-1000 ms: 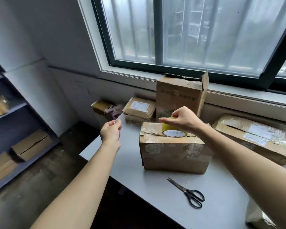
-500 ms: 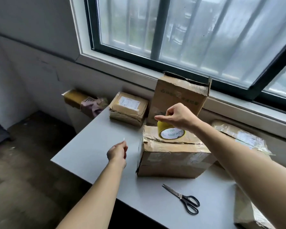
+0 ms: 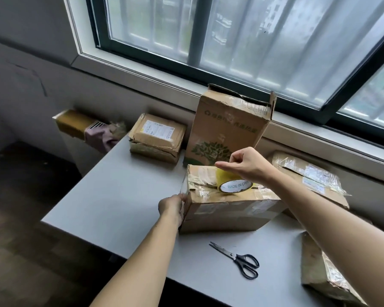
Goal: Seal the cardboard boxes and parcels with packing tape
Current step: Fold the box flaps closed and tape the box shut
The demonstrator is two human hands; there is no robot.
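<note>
Dropping from mid-air, the left hand point(image 3: 172, 207) now meets the left end of the cardboard box point(image 3: 226, 216), fingers tucked from sight, pinching or pressing I cannot tell; the right hand point(image 3: 246, 166) clamps its fingers round the tape roll point(image 3: 234, 185) atop the box, right of the left fingers; likely the strip's end is being anchored, so sealing is starting.

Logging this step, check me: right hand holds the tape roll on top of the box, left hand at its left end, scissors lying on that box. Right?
No. The head view shows the scissors on the table in front of the box, not on it. The rest holds: right hand holds the tape roll atop the box, left hand at its left end.
</note>
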